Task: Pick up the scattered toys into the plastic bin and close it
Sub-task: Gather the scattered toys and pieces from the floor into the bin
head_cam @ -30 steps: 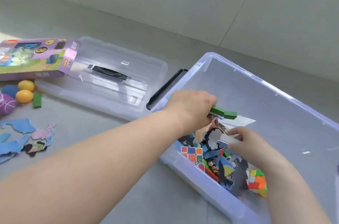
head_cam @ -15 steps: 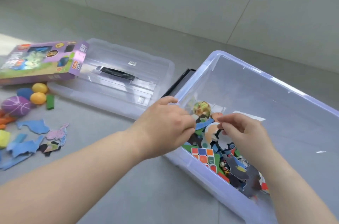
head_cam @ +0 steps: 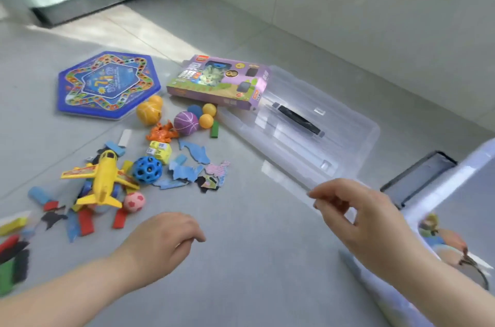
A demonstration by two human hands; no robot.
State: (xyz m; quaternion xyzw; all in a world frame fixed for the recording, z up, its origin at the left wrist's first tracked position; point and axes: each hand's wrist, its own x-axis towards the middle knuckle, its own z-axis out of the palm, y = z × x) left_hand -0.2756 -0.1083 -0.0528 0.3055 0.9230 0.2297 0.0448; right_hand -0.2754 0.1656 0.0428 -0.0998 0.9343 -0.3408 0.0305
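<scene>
- Head view: the plastic bin (head_cam: 471, 166) is being cropped at the right edge, its contents blurred.
- Scattered toys (head_cam: 103, 176) are lying on the floor (head_cam: 267, 267) at left.
- Left hand (head_cam: 160, 241) and right hand (head_cam: 361, 211) are being held low, fingers loosely curled, empty.

Bright daylight, sunlit floor (head_cam: 128, 32) patch, motion blur throughout.

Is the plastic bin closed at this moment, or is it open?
Open. Its clear lid lies flat on the floor beside the bin, not on top of it; toys inside are visible.
</scene>
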